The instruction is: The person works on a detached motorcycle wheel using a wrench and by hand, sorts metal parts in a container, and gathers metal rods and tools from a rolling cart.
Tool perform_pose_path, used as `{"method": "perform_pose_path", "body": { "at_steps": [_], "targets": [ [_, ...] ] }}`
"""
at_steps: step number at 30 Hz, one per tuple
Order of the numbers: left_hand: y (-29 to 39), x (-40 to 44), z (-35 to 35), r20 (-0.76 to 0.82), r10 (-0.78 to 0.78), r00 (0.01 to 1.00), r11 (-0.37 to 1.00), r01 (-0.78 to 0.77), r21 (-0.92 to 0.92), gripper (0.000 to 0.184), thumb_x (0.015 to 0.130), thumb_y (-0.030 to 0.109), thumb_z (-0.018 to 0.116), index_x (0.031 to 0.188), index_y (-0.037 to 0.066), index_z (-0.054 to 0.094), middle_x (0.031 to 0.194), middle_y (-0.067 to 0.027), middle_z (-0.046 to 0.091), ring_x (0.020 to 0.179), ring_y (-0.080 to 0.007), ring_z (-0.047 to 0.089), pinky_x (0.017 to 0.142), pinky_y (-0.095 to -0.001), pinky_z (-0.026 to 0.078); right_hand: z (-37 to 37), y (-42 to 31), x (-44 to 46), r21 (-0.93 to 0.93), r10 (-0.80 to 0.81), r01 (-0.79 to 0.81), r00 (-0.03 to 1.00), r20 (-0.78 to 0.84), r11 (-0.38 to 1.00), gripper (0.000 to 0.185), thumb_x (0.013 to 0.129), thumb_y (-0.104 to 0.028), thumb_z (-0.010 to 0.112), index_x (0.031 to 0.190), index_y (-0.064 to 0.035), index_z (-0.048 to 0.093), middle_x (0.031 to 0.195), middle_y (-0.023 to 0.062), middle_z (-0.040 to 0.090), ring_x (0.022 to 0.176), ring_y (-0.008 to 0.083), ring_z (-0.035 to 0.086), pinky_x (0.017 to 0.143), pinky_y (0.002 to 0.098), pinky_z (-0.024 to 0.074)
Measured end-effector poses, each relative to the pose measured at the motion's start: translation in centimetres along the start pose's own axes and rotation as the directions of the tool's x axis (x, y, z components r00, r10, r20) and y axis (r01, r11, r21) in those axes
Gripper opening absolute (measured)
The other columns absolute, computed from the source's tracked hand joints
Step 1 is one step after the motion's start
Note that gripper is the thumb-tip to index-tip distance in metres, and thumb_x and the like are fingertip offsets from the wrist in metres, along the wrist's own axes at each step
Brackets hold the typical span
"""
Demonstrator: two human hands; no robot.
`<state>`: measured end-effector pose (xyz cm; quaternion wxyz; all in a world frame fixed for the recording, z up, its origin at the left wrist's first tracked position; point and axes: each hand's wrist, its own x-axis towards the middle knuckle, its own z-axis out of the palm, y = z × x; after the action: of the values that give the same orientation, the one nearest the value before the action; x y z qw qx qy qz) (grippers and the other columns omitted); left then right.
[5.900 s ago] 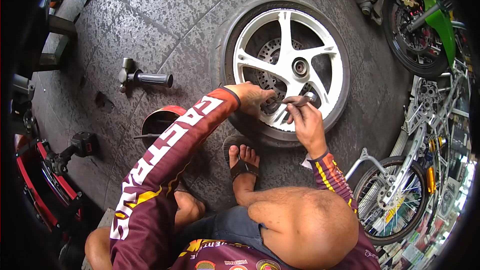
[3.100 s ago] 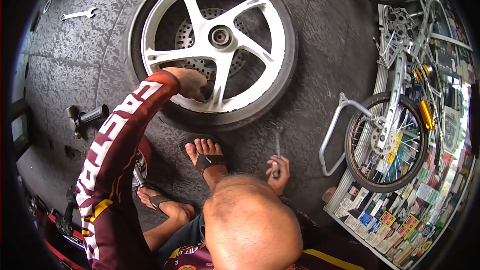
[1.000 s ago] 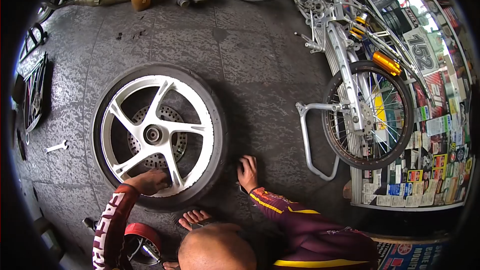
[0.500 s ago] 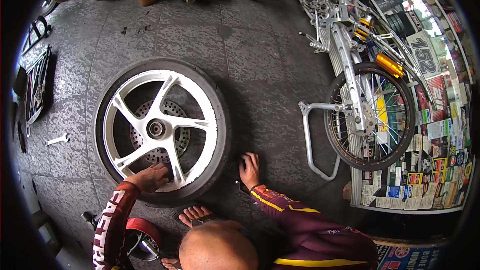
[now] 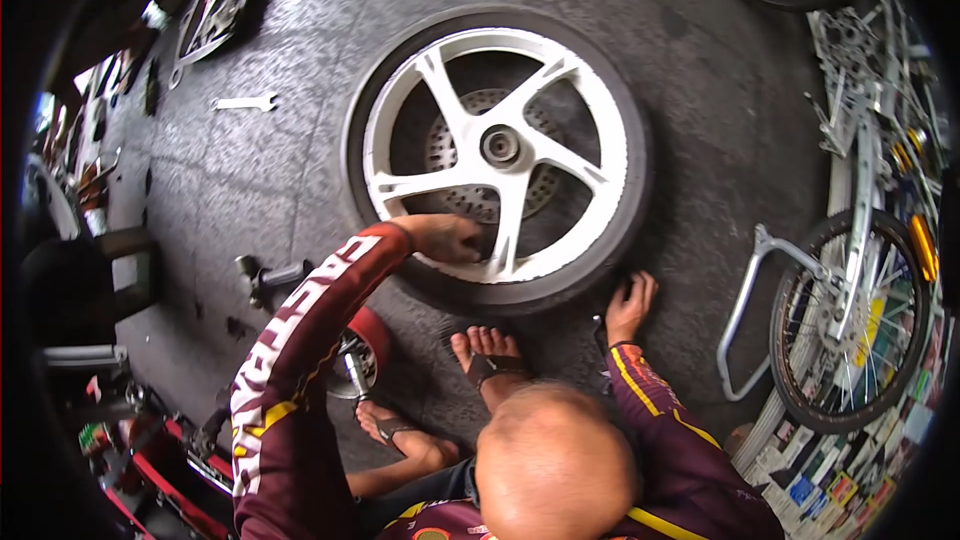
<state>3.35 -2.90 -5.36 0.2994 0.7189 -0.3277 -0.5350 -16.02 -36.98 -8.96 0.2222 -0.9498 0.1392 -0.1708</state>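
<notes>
Here we are over a dark, blotchy floor (image 5: pixel 318 165), seams crossing it, and the white wheel (image 5: pixel 515 195) lies flat in the middle, its tyre (image 5: pixel 640 155) around it and a drilled disc (image 5: pixel 437 148) showing behind the spokes. Our left hand (image 5: pixel 452 238) is at the near side of the rim, fingers curled; we can't tell what they grip. Our right hand (image 5: pixel 630 307) is down by the tyre, fingers loosely bent and slightly parted, and whether they hold anything we can't tell. Up to the left, a wrench (image 5: pixel 245 102) lies on the floor; a hammer (image 5: pixel 262 281) is beside our left sleeve (image 5: pixel 300 340). Over on the right, a silver frame (image 5: pixel 855 230) with a spoked wheel (image 5: pixel 850 320) stands by colourful packets (image 5: pixel 835 470).
</notes>
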Motion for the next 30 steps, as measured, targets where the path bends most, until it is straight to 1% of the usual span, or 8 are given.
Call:
{"method": "perform_pose_path", "body": {
  "at_steps": [3,5,8,11,16,21,25,30],
  "targets": [
    [1.1,-0.4,-0.2,0.004,-0.003,1.0,0.997,0.003,0.077,0.032,0.088,0.03,0.056,0.102,0.001,0.058,0.099,-0.0177,0.061,0.095,-0.0314,0.058,0.085,-0.0405,0.044,-0.1,-0.4,0.3,-0.001,-0.031,0.031,1.0,-0.001,1.0,0.02,0.08,-0.001,0.053,0.099,0.0054,0.055,0.105,0.0209,0.053,0.099,0.0412,0.048,0.088,0.0464,0.0386],
    [1.4,-0.6,0.0,-0.067,0.099,0.993,0.948,-0.074,0.309,0.032,0.09,0.03,0.054,0.104,0.001,0.057,0.103,-0.0171,0.06,0.099,-0.0318,0.057,0.088,-0.0402,0.043,-0.1,-0.5,0.2,-0.006,-0.031,0.031,0.999,0.005,0.999,0.02,0.08,-0.001,0.053,0.099,0.0054,0.055,0.105,0.0209,0.053,0.1,0.0412,0.048,0.088,0.0463,0.0385],
    [0.6,-0.8,0.4,-0.119,0.19,0.975,0.935,-0.143,0.326,0.03,0.09,0.028,0.053,0.104,0.003,0.057,0.104,-0.0159,0.06,0.1,-0.031,0.057,0.088,-0.0395,0.043,0.2,-0.3,0.3,-0.011,-0.031,0.031,0.999,-0.007,0.999,0.019,0.08,-0.004,0.054,0.097,0.0041,0.055,0.104,0.0193,0.053,0.098,0.0403,0.049,0.088,0.0476,0.0384],
    [1.1,-1.2,-0.6,0.002,0.012,1.0,1.0,-0.012,0.013,0.029,0.09,0.028,0.052,0.105,0.003,0.057,0.104,-0.0152,0.06,0.1,-0.0306,0.057,0.088,-0.0392,0.043,0.1,-0.3,0.2,-0.024,-0.038,0.038,0.999,-0.012,0.999,0.019,0.08,-0.003,0.054,0.097,0.0044,0.055,0.104,0.0195,0.053,0.098,0.0404,0.048,0.087,0.0476,0.0384],
    [1.9,-1.2,-1.1,0.061,-0.07,0.996,0.997,0.069,0.021,0.03,0.089,0.029,0.053,0.106,0.005,0.058,0.103,-0.015,0.06,0.101,-0.0298,0.057,0.089,-0.0387,0.043,0.0,-0.4,0.3,-0.013,-0.03,0.029,1.0,-0.008,0.999,0.019,0.08,-0.003,0.054,0.097,0.0049,0.055,0.104,0.0199,0.053,0.098,0.0402,0.048,0.088,0.0475,0.0385],
    [0.3,-0.8,0.4,-0.123,0.148,0.981,0.954,-0.108,0.279,0.031,0.089,0.03,0.054,0.107,0.005,0.058,0.103,-0.0139,0.06,0.101,-0.0284,0.056,0.088,-0.0391,0.043,0.1,-0.3,0.4,-0.022,-0.031,0.031,1.0,0.002,0.999,0.019,0.081,-0.003,0.055,0.097,0.0052,0.055,0.104,0.0201,0.052,0.098,0.0401,0.048,0.088,0.0474,0.0384],
    [1.6,-0.9,-1.2,0.08,-0.03,0.996,1.0,0.03,-0.002,0.03,0.089,0.029,0.054,0.107,0.005,0.058,0.102,-0.0143,0.06,0.1,-0.0282,0.057,0.088,-0.0389,0.043,0.1,-0.2,0.2,-0.036,-0.055,0.055,0.999,0.0,0.998,0.019,0.081,-0.003,0.055,0.098,0.0053,0.054,0.105,0.0202,0.052,0.099,0.0403,0.048,0.088,0.0472,0.0384],
    [1.5,-0.7,-0.5,0.033,-0.032,0.999,0.994,0.028,0.101,0.033,0.089,0.032,0.054,0.107,0.004,0.058,0.108,-0.0154,0.057,0.104,-0.0318,0.055,0.091,-0.0406,0.042,-0.1,-0.3,0.1,-0.032,-0.024,0.024,1.0,0.01,0.999,0.019,0.08,-0.003,0.055,0.097,0.005,0.055,0.105,0.0201,0.052,0.1,0.0405,0.048,0.089,0.0473,0.0382]
  ]
}}
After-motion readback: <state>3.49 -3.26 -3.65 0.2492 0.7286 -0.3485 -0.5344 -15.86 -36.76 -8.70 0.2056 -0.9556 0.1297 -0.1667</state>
